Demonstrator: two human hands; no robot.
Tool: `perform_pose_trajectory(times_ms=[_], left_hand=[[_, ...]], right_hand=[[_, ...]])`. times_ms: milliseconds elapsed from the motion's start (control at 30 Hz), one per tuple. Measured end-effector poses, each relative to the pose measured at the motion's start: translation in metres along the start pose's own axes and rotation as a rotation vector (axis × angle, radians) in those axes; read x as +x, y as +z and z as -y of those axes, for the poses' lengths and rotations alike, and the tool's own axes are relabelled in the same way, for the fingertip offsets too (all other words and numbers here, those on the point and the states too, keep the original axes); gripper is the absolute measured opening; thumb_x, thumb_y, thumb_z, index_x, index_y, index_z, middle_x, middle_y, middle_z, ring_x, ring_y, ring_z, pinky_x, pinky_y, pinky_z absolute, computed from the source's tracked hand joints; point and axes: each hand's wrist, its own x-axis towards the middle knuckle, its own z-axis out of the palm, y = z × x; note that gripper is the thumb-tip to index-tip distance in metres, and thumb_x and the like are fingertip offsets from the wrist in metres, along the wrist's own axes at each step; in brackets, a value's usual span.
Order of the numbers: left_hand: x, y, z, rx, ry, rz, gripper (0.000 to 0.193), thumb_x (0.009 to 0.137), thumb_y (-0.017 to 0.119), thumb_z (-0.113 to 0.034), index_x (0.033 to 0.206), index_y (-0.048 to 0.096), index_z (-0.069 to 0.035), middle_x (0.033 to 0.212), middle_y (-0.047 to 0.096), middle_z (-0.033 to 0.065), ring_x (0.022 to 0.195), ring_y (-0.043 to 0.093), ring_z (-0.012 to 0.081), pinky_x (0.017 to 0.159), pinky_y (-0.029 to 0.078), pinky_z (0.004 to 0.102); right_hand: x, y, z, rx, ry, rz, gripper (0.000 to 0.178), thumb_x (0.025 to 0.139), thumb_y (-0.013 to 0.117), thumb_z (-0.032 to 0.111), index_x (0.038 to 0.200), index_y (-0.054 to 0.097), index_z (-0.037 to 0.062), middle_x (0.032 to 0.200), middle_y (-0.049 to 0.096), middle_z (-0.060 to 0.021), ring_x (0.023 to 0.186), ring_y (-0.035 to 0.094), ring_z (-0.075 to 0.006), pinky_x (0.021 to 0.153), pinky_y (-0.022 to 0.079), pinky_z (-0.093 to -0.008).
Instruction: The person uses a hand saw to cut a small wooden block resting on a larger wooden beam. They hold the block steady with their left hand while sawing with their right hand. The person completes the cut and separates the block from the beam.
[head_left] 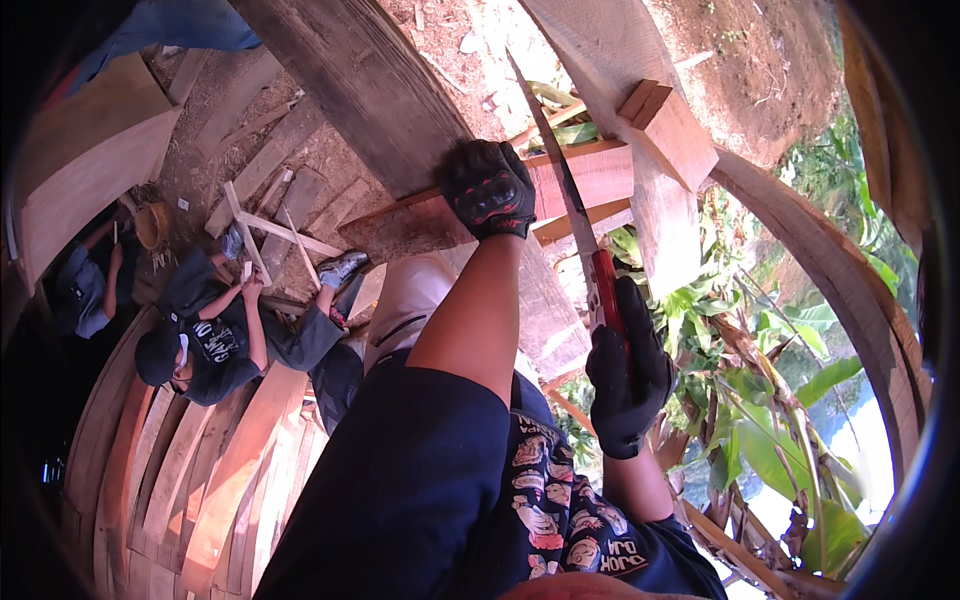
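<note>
In a black glove, my right hand is closed round the red handle of a handsaw. Its long, tapering blade points up and away, crossing the edge of a reddish wooden board. Whether the teeth have cut into the wood cannot be made out. My left hand, also in a black glove with hard knuckle guards, is closed over that board, left of the blade. A wide grey-brown plank meets the board under this hand; the fingertips are hidden.
A pale beam with a small block stands right of the blade. Seated at left, a person in dark clothes is near a light wooden frame; another person is farther left. Stacked boards lie lower left, green plants at right.
</note>
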Motion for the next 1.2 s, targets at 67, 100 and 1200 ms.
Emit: perform_pose_trajectory(times_ms=[67,100,1200], left_hand=[[0.0,0.005,-0.003,-0.025,-0.037,0.131,0.024,0.103,0.06,-0.034,0.1,0.07,-0.012,0.111,0.071,0.0136,0.111,0.066,0.0372,0.101,0.049,0.0582],[0.001,0.006,-0.003,-0.021,-0.019,0.109,0.024,0.104,0.059,-0.034,0.1,0.07,-0.012,0.111,0.072,0.0133,0.11,0.066,0.0369,0.1,0.049,0.0577],[-0.007,-0.02,0.014,-0.014,0.058,0.068,0.057,0.11,0.044,-0.06,0.115,0.078,-0.015,0.122,0.076,0.0137,0.115,0.073,0.035,0.099,0.056,0.0511]], right_hand=[[-0.014,-0.018,0.007,0.011,0.105,0.011,0.051,0.104,0.064,0.011,0.153,0.06,-0.0034,0.121,0.075,-0.0171,0.092,0.066,-0.0216,0.08,0.052,-0.0341],[-0.015,-0.022,0.008,0.028,0.155,0.018,0.051,0.103,0.065,0.009,0.152,0.061,-0.0045,0.128,0.074,-0.0225,0.105,0.071,-0.0299,0.089,0.056,-0.0385],[-0.3,-0.062,-0.081,0.104,0.107,-0.385,0.054,0.095,0.074,0.012,0.149,0.067,0.0067,0.135,0.076,-0.0219,0.117,0.077,-0.036,0.1,0.058,-0.0429]])
